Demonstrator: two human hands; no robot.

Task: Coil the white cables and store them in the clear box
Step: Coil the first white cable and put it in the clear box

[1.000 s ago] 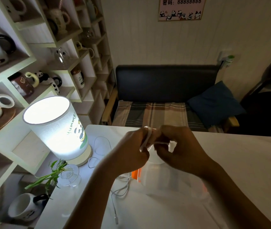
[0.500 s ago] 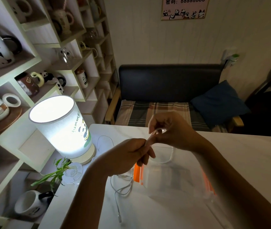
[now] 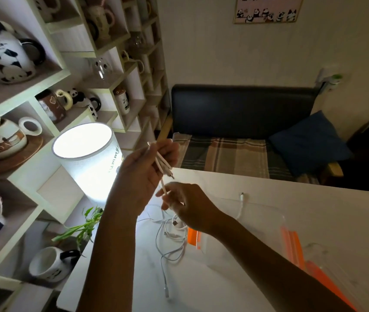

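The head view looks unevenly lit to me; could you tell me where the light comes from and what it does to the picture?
In the head view, the lit table lamp is the brightest source, its top blown out; the left hand and right hand read dark against it, the white cables catch its glow, and wide-angle distortion bends the shelves.

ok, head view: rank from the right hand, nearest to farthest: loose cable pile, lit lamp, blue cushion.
From the right hand:
1. Loose cable pile, on the table just below and left of the hand.
2. Lit lamp, further left at the table's edge.
3. Blue cushion, far right on the bench beyond the table.
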